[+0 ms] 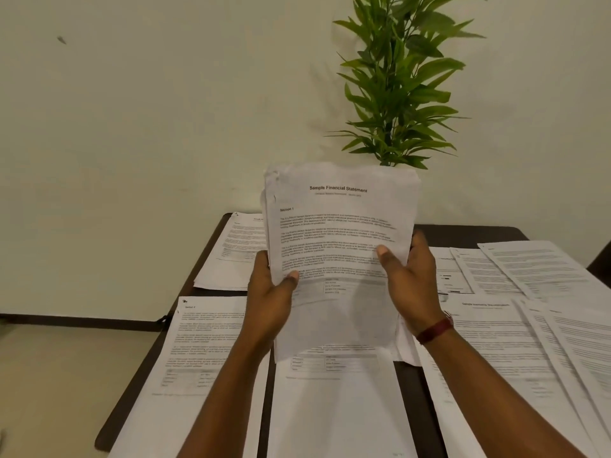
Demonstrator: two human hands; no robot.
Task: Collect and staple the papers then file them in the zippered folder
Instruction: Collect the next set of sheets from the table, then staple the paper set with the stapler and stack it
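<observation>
The stack of papers (337, 246) is hiding most of the fingers of the left hand (267, 302) and the right hand (410, 282); only the thumbs are showing in front. The stack is also covering the bottom of the plant (403, 77) and the middle of the far edge of the table (469, 233). The top of the plant is going off the top of the picture. The small words on the top page are looking too blurry to read. The sheets (545, 325) by the table's right edge are running off the picture. The table's near edge is being cut off at the bottom.
</observation>
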